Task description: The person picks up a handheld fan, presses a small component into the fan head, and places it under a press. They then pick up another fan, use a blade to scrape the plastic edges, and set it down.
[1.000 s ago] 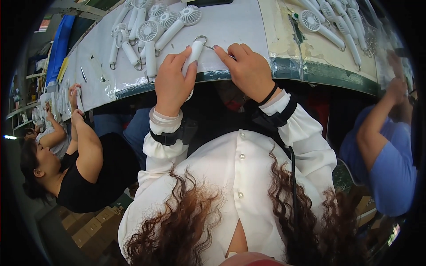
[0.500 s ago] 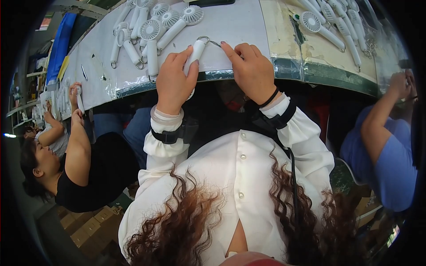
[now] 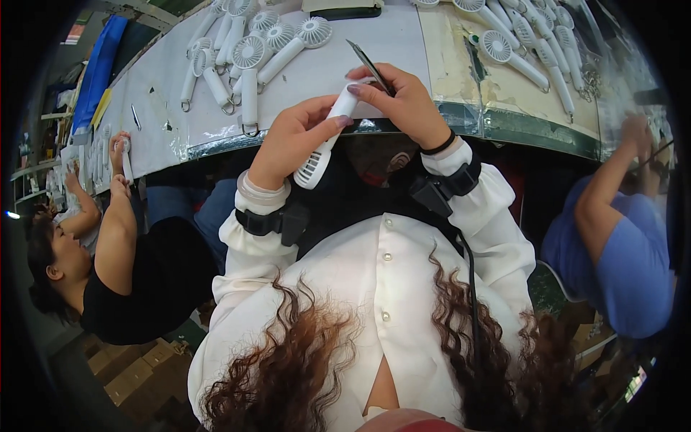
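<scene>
My left hand point(image 3: 297, 135) is closed around a white handheld fan point(image 3: 314, 164). The fan's slatted head points down toward me and its handle slants up to the right. My right hand point(image 3: 403, 104) has thumb and fingertips at the handle's far end, hiding the tip of it. That same hand also grips a slim, pointed dark metal tool point(image 3: 369, 63), whose point sticks up and away to the left; its exact kind is unclear. Both hands are over the table's near edge.
Several white handheld fans point(image 3: 250, 72) with metal rings lie on the white table point(image 3: 389, 36) at left, and more fans point(image 3: 515, 57) at right. A dark-edged object point(image 3: 344, 10) rests at the back. People sit on both sides; another slim tool point(image 3: 136, 116) lies left.
The fan has been turned and drawn toward me, so its head now shows below my left hand. The metal tool has swung upward, away from the handle's ring, and my right fingers now touch the handle.
</scene>
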The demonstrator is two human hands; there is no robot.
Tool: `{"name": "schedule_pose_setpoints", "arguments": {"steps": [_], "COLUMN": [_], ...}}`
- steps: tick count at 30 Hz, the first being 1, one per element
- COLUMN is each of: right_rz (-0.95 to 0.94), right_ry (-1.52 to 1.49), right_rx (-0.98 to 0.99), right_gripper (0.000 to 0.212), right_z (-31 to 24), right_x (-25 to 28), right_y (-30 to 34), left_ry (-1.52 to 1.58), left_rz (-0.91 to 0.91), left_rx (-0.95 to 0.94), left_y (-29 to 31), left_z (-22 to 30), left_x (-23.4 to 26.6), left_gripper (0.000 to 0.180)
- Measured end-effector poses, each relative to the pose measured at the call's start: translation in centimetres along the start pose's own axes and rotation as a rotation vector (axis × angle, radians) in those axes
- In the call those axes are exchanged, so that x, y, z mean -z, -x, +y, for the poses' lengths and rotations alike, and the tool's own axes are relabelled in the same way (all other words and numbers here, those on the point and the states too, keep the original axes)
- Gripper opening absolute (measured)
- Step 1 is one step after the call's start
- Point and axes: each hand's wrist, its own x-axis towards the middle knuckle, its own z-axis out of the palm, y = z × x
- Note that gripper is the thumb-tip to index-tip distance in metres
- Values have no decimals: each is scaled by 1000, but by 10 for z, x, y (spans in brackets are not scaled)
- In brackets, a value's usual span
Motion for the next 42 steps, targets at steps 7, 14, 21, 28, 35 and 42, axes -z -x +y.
{"name": "schedule_pose_setpoints", "arguments": {"steps": [7,14,21,28,35,42], "right_rz": [22,221,105,284,306,269], "right_ry": [-556,-668,-427,-266,-268,-179], "right_rx": [-349,-346,-364,-194,-145,-65], "right_gripper": [28,27,27,26,24,24], "right_z": [-4,-15,-11,10,12,14], "right_x": [5,-6,-3,22,28,25], "right_y": [7,6,-16,-27,-12,-12], "left_ry": [797,871,395,144,-271,-278], "left_rz": [-268,-145,211,243,131,180], "left_rx": [70,-159,-235,-411,-416,-245], "left_y": [6,4,-26,-63,-77,-84], "left_z": [1,-4,-6,4,-2,-2], "left_x": [4,-11,-2,12,11,1], "left_gripper": [48,50,32,29,34,42]}}
